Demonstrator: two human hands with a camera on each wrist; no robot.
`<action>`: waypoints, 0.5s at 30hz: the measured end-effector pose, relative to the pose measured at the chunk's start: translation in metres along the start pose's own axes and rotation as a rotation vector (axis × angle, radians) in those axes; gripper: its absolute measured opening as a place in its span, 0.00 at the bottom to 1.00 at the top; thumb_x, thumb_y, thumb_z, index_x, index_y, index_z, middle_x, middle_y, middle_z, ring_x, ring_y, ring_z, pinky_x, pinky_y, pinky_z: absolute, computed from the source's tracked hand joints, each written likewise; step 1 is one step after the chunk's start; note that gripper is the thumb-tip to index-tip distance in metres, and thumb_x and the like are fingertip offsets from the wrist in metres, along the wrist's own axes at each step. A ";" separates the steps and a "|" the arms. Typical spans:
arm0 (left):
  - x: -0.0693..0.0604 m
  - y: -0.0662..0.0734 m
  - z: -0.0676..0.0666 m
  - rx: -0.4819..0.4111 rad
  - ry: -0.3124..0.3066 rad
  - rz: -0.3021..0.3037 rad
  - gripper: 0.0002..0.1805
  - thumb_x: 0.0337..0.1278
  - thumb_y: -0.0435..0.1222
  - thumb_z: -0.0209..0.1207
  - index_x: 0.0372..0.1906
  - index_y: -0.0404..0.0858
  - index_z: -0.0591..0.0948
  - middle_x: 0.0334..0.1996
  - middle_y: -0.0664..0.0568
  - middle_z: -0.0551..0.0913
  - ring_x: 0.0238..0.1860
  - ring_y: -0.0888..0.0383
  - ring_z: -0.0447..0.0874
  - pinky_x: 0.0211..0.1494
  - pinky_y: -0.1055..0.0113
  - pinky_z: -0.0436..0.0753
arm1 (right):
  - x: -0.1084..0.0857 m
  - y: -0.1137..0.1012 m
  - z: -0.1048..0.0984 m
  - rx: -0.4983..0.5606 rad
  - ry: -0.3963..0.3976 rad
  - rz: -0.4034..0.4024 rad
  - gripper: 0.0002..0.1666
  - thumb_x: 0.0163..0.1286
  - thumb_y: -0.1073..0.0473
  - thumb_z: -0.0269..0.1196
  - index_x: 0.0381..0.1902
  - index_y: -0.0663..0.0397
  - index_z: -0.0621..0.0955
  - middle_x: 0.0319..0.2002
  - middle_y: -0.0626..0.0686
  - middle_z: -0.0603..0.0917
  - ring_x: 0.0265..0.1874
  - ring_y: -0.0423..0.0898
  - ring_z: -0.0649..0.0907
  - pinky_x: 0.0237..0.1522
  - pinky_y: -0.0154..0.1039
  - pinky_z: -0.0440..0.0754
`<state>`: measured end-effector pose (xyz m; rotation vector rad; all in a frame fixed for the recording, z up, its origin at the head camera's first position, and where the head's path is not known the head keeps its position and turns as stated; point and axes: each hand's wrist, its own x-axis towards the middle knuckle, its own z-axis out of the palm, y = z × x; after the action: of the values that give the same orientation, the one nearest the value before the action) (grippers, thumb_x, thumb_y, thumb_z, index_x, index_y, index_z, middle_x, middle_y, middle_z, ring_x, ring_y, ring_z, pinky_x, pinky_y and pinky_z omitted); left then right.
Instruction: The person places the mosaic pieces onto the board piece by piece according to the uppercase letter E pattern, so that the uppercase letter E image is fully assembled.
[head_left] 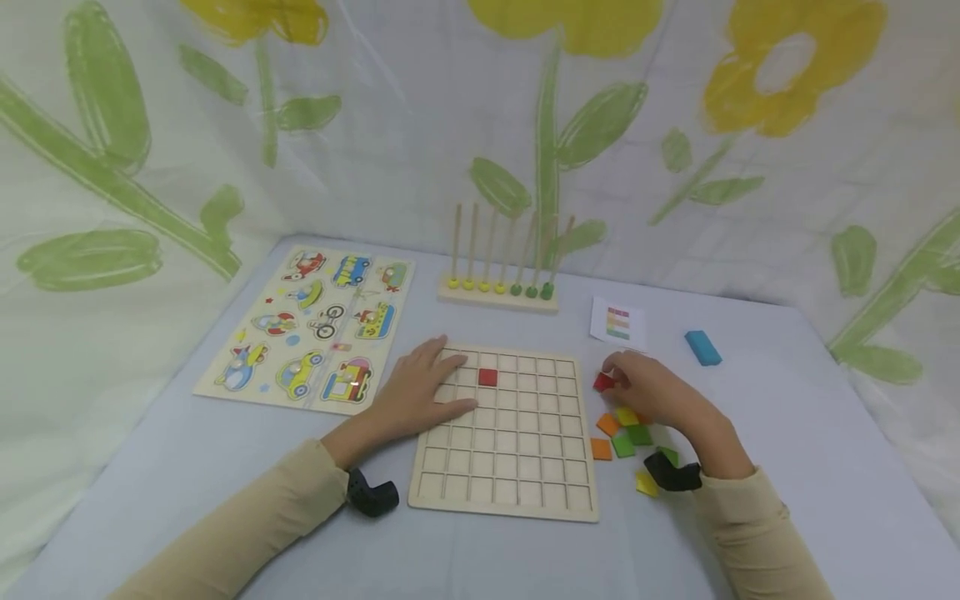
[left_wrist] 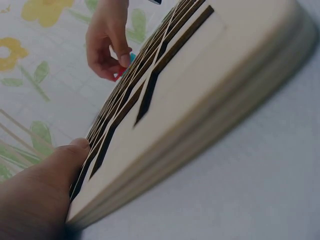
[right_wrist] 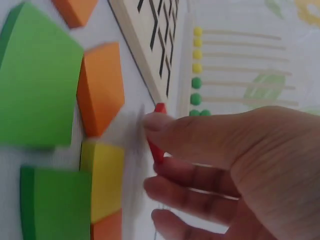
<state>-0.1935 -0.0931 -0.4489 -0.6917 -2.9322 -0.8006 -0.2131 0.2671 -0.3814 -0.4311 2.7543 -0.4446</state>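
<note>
The red square tile (head_left: 602, 382) is between the thumb and fingertips of the right hand (head_left: 651, 388), just off the right edge of the wooden grid board (head_left: 517, 467); whether it touches the table (head_left: 795, 417) I cannot tell. It looks like painted wood, so I judge it light, stiff and hard to damage, perhaps a little slick on its smooth faces. The right wrist view shows it edge-on and thin, the thumb on one face; a pinch by opposite edges, or across the faces near one side, should suit it best, since lying flat it offers little to grip. Beside this hand lie loose tiles of the same kind, among them an orange tile (head_left: 602, 449), a green tile (head_left: 622, 445) and a yellow tile (head_left: 647, 483), some of them overlapping. The left hand (head_left: 416, 387) rests on the board's left side, fingers spread wide, gripping no tile; near its fingers a second red tile (head_left: 487, 377) lies within one cell. Farther out are a printed colour card (head_left: 636, 327), a teal block (head_left: 702, 347), a bead-and-peg stand (head_left: 495, 300) and, to the left, a vehicle puzzle board (head_left: 281, 287).
</note>
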 end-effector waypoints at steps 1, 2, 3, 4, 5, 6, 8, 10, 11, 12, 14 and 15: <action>0.000 0.000 0.000 0.000 0.002 0.003 0.42 0.53 0.67 0.54 0.70 0.48 0.67 0.74 0.44 0.54 0.75 0.47 0.47 0.71 0.43 0.54 | 0.000 -0.002 0.001 -0.005 0.010 -0.023 0.16 0.66 0.58 0.64 0.51 0.53 0.77 0.43 0.51 0.79 0.42 0.49 0.76 0.45 0.44 0.79; 0.000 0.001 0.000 -0.001 0.002 0.004 0.43 0.53 0.66 0.54 0.70 0.48 0.67 0.74 0.44 0.54 0.75 0.47 0.48 0.71 0.44 0.54 | 0.001 -0.006 0.001 -0.007 0.020 -0.050 0.16 0.66 0.59 0.64 0.50 0.53 0.77 0.43 0.50 0.79 0.42 0.48 0.76 0.46 0.45 0.79; 0.000 0.001 -0.001 -0.001 0.002 0.004 0.43 0.53 0.66 0.55 0.70 0.47 0.67 0.74 0.44 0.54 0.75 0.47 0.48 0.71 0.44 0.55 | 0.001 -0.009 0.002 -0.010 0.032 -0.081 0.15 0.66 0.59 0.64 0.50 0.52 0.78 0.43 0.50 0.79 0.43 0.48 0.77 0.47 0.45 0.79; 0.000 0.001 -0.001 -0.001 0.004 0.004 0.44 0.53 0.66 0.55 0.70 0.46 0.66 0.74 0.44 0.54 0.75 0.47 0.48 0.71 0.44 0.55 | 0.002 -0.013 0.003 -0.010 0.043 -0.108 0.14 0.66 0.59 0.64 0.49 0.51 0.78 0.43 0.48 0.79 0.43 0.47 0.77 0.47 0.45 0.79; 0.000 0.001 -0.001 0.000 0.005 0.003 0.44 0.53 0.66 0.55 0.70 0.45 0.66 0.74 0.44 0.54 0.75 0.47 0.48 0.71 0.45 0.55 | 0.003 -0.017 0.004 -0.013 0.054 -0.142 0.14 0.66 0.58 0.65 0.49 0.50 0.78 0.42 0.47 0.79 0.43 0.47 0.77 0.47 0.45 0.79; 0.000 0.001 -0.001 0.001 0.005 0.001 0.45 0.53 0.66 0.55 0.71 0.44 0.65 0.74 0.43 0.55 0.75 0.47 0.49 0.71 0.45 0.55 | 0.004 -0.021 0.005 -0.016 0.067 -0.173 0.14 0.65 0.58 0.65 0.48 0.49 0.78 0.42 0.46 0.79 0.43 0.46 0.77 0.47 0.44 0.79; 0.000 0.001 -0.001 0.004 0.005 -0.003 0.46 0.53 0.66 0.55 0.71 0.42 0.64 0.74 0.43 0.55 0.75 0.47 0.49 0.71 0.46 0.56 | 0.006 -0.030 0.006 -0.009 0.083 -0.221 0.13 0.65 0.57 0.65 0.47 0.48 0.79 0.41 0.45 0.78 0.42 0.44 0.77 0.46 0.43 0.79; 0.000 0.001 -0.001 0.006 0.005 -0.007 0.47 0.53 0.66 0.55 0.71 0.42 0.64 0.74 0.44 0.55 0.75 0.47 0.49 0.71 0.46 0.56 | 0.010 -0.039 0.008 -0.003 0.086 -0.255 0.13 0.65 0.56 0.66 0.47 0.47 0.79 0.40 0.43 0.78 0.41 0.43 0.77 0.45 0.41 0.79; 0.000 0.001 -0.001 0.006 0.005 -0.008 0.47 0.52 0.66 0.55 0.71 0.42 0.64 0.74 0.44 0.55 0.75 0.47 0.49 0.71 0.46 0.55 | 0.013 -0.043 0.009 0.000 0.084 -0.269 0.13 0.65 0.55 0.66 0.47 0.47 0.80 0.40 0.43 0.78 0.41 0.43 0.77 0.45 0.40 0.79; 0.000 0.001 -0.001 0.007 0.005 -0.009 0.47 0.52 0.66 0.55 0.71 0.42 0.64 0.74 0.44 0.55 0.75 0.47 0.49 0.72 0.46 0.55 | 0.016 -0.047 0.010 0.004 0.079 -0.282 0.14 0.65 0.55 0.66 0.47 0.47 0.80 0.40 0.43 0.78 0.41 0.43 0.77 0.45 0.40 0.79; 0.000 0.001 0.000 0.011 0.005 -0.011 0.47 0.52 0.67 0.55 0.71 0.42 0.64 0.74 0.44 0.55 0.75 0.47 0.49 0.72 0.46 0.55 | 0.021 -0.055 0.012 0.012 0.060 -0.300 0.15 0.65 0.54 0.65 0.48 0.48 0.80 0.40 0.44 0.77 0.41 0.43 0.77 0.45 0.40 0.78; 0.000 0.001 0.000 0.012 0.003 -0.012 0.47 0.52 0.67 0.55 0.71 0.42 0.64 0.74 0.44 0.54 0.75 0.48 0.49 0.72 0.46 0.55 | 0.025 -0.059 0.013 0.017 0.051 -0.309 0.15 0.65 0.54 0.65 0.49 0.49 0.79 0.41 0.44 0.78 0.41 0.43 0.77 0.46 0.40 0.78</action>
<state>-0.1930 -0.0924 -0.4483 -0.6717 -2.9385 -0.7834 -0.2165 0.2020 -0.3794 -0.8576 2.7366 -0.5584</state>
